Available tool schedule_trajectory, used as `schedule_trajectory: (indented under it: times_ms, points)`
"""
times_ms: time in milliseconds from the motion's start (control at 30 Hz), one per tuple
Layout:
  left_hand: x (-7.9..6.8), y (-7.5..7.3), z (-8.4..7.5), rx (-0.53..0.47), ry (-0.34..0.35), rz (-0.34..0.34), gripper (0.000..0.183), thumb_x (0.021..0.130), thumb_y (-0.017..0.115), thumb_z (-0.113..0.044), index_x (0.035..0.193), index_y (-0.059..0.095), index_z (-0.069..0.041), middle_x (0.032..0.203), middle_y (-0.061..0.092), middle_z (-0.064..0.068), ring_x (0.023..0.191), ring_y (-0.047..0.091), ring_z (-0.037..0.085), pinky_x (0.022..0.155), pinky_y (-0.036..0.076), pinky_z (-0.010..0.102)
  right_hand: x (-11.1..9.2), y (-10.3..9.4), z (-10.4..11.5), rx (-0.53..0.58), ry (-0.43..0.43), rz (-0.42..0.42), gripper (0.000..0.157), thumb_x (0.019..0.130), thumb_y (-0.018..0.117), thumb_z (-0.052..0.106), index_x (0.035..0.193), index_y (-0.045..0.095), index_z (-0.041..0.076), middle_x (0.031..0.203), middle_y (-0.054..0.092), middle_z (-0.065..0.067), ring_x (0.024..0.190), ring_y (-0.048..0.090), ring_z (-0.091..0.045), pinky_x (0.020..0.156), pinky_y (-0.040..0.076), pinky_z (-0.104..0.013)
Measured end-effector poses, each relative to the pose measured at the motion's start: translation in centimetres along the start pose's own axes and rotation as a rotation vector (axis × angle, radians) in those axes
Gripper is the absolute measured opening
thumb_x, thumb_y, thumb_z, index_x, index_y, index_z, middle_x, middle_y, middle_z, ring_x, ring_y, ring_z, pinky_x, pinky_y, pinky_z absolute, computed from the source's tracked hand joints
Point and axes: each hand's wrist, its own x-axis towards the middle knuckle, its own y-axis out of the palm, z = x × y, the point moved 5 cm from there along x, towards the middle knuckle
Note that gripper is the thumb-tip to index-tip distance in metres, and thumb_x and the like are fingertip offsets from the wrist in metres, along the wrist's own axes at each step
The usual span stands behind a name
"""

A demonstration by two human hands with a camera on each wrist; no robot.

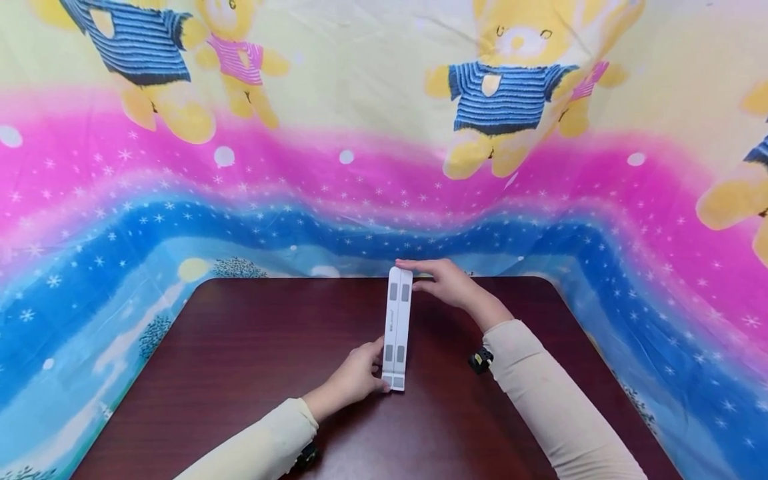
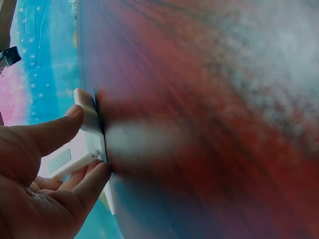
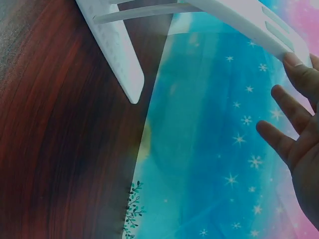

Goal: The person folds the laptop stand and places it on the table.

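A white folding laptop stand [image 1: 397,327] with grey pads stands on the table, its narrow pad-covered face toward the head camera. The right wrist view shows it unfolded: a base bar [image 3: 117,55] lies on the wood, and a thin strut [image 3: 144,12] joins it to the raised upper bar [image 3: 244,22]. My left hand [image 1: 354,371] grips the near, lower end; in the left wrist view the thumb [image 2: 60,129] and fingers come at it from two sides, close to the tabletop. My right hand [image 1: 447,281] pinches the far, upper end between thumb [image 3: 301,74] and forefinger, the other fingers spread away.
The dark red-brown wooden table [image 1: 270,327] has rounded far corners. A patterned cloth [image 1: 336,200] with bears and snowflakes hangs close behind and along both sides. Small black devices sit at the right wrist [image 1: 481,360] and left wrist [image 1: 306,455].
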Motion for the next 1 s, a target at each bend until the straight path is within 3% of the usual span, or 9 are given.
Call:
schedule_trajectory:
  times_ms: [200, 400, 500, 600, 700, 800, 1000]
  points:
    - [0.6, -0.2, -0.1, 0.138, 0.081, 0.105, 0.106, 0.072, 0.092, -0.006, 0.158, 0.031, 0.004, 0.130, 0.063, 0.018, 0.106, 0.071, 0.023, 0.090, 0.058, 0.027, -1.4, -1.1, -0.8, 0.008, 0.065, -0.055, 0.060, 0.089, 0.080, 0.018, 0.140, 0.061, 0.044, 0.137, 0.067, 0.001, 0.121, 0.065, -0.021, 0.081, 0.055, -0.037]
    - [1.7, -0.9, 0.7, 0.104, 0.109, 0.272, 0.107, 0.074, 0.090, -0.003, 0.161, 0.027, -0.004, 0.144, 0.058, 0.014, 0.115, 0.068, 0.019, 0.094, 0.056, 0.025, -3.0, -2.0, -0.9, -0.019, 0.042, -0.101, 0.058, 0.084, 0.085, 0.021, 0.137, 0.066, 0.033, 0.133, 0.070, 0.002, 0.114, 0.069, -0.022, 0.071, 0.052, -0.030]
    - [2.2, -1.0, 1.2, 0.076, 0.108, 0.322, 0.108, 0.075, 0.089, -0.001, 0.162, 0.026, -0.009, 0.147, 0.057, 0.011, 0.118, 0.067, 0.016, 0.094, 0.055, 0.024, -3.5, -2.2, -1.1, -0.049, 0.020, -0.112, 0.058, 0.083, 0.086, 0.021, 0.137, 0.068, 0.031, 0.129, 0.072, 0.001, 0.108, 0.070, -0.021, 0.070, 0.053, -0.030]
    - [1.9, -0.9, 1.4, 0.035, 0.087, 0.318, 0.108, 0.075, 0.087, 0.004, 0.162, 0.026, -0.008, 0.148, 0.056, 0.013, 0.120, 0.066, 0.018, 0.094, 0.056, 0.025, -3.4, -2.0, -1.3, 0.005, 0.018, -0.074, 0.058, 0.085, 0.085, 0.020, 0.138, 0.066, 0.031, 0.131, 0.071, 0.001, 0.114, 0.069, -0.022, 0.082, 0.058, -0.035]
    - [1.1, -0.6, 1.0, 0.004, 0.060, 0.265, 0.106, 0.074, 0.085, 0.008, 0.161, 0.026, -0.004, 0.151, 0.051, 0.018, 0.124, 0.064, 0.024, 0.095, 0.057, 0.028, -3.1, -1.6, -1.5, 0.122, 0.034, 0.010, 0.061, 0.089, 0.081, 0.017, 0.144, 0.061, 0.034, 0.139, 0.065, 0.002, 0.120, 0.066, -0.024, 0.094, 0.058, -0.040]
    - [0.7, -0.3, 0.7, 0.019, 0.037, 0.214, 0.108, 0.073, 0.086, 0.007, 0.162, 0.026, -0.005, 0.155, 0.046, 0.020, 0.124, 0.064, 0.026, 0.096, 0.056, 0.030, -2.9, -1.5, -1.7, 0.196, 0.061, 0.074, 0.066, 0.091, 0.078, 0.014, 0.148, 0.055, 0.039, 0.145, 0.060, 0.003, 0.121, 0.065, -0.025, 0.096, 0.058, -0.040]
    - [1.3, -0.3, 0.6, 0.181, 0.068, 0.228, 0.110, 0.072, 0.092, -0.005, 0.161, 0.027, -0.002, 0.147, 0.055, 0.018, 0.114, 0.069, 0.017, 0.092, 0.056, 0.021, -2.7, -1.7, -1.7, 0.102, 0.053, 0.042, 0.065, 0.090, 0.079, 0.017, 0.145, 0.056, 0.045, 0.143, 0.062, 0.002, 0.127, 0.061, -0.025, 0.100, 0.055, -0.047]
